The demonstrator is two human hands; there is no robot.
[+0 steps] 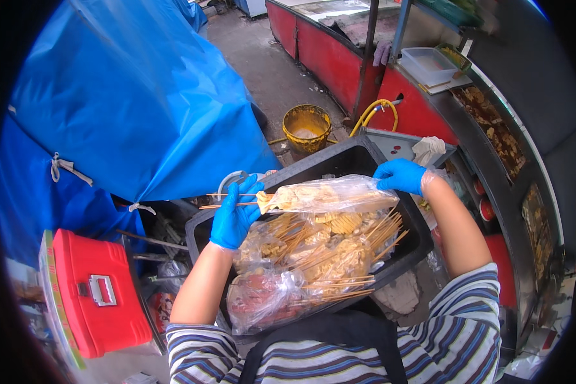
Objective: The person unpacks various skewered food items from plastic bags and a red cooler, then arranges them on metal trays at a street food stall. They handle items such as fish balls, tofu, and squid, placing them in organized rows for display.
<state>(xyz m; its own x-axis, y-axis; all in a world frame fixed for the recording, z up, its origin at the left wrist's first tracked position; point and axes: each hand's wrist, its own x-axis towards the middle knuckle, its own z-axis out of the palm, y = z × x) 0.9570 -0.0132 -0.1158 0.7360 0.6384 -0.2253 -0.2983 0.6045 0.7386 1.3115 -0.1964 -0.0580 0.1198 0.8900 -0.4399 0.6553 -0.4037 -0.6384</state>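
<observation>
Both my hands wear blue gloves. A clear plastic bag of skewered food (317,194) lies stretched between them above a black plastic crate (288,180). The sticks poke out of its left end across my left hand (236,211), which supports them with the fingers spread; the thumb's grip is partly unclear. My right hand (399,176) pinches the bag's right end. Below, the crate holds several more clear bags with pale folded skewered food (345,259) and loose-ended wooden sticks. A knotted bag of reddish food (261,297) lies at the crate's near left corner.
A blue tarpaulin (149,96) covers something at the left, above a red cool box (101,293). Beyond the crate stand a yellow bucket (307,127) and a yellow hose (374,113). At the right, a red-sided stall holds food trays (492,129) and a clear plastic tub (427,67).
</observation>
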